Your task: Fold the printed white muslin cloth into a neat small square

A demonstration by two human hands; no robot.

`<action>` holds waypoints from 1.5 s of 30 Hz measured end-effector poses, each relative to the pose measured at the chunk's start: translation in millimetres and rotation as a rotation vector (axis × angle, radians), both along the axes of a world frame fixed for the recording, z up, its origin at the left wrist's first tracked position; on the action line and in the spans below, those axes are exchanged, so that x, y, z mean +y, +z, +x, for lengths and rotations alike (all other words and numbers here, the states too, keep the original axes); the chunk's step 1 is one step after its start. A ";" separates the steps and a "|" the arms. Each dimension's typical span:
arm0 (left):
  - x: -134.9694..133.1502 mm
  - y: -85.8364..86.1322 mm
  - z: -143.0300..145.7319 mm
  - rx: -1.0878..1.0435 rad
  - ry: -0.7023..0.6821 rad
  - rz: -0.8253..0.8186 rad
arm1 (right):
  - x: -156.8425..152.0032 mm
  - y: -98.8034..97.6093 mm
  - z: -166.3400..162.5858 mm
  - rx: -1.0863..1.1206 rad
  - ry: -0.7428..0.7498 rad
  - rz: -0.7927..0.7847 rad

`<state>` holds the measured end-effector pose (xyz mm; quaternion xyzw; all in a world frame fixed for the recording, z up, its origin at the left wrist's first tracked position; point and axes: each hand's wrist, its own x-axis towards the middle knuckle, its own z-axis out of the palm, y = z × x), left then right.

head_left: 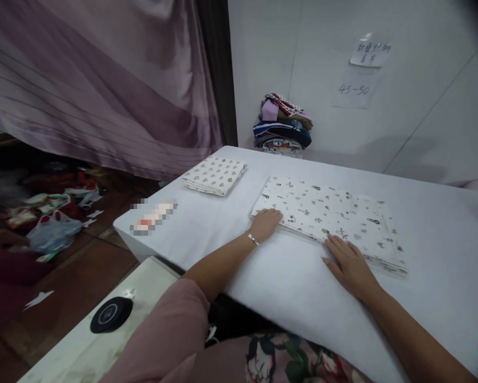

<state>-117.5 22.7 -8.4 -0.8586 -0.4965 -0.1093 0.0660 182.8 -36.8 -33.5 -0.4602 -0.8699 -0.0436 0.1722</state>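
Observation:
A folded white cloth with small dark prints (327, 213) lies flat on the white table (422, 266). My left hand (265, 223) rests at its near left corner, fingers curled over the edge; whether they pinch the fabric is hidden. My right hand (348, 263) lies flat and open beside the cloth's near edge, its fingertips touching that edge. A silver bracelet sits on my left wrist.
A smaller folded patterned cloth (215, 174) lies at the table's far left. A pile of folded clothes (282, 127) stands against the wall. A black round object (111, 314) sits on a lower surface at the left. Bags and litter (51, 213) cover the floor beneath a purple curtain.

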 end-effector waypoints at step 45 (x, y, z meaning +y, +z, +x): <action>58.6 14.4 -21.7 -0.072 0.388 -0.421 | 110.6 32.6 45.5 -0.078 -0.459 -0.371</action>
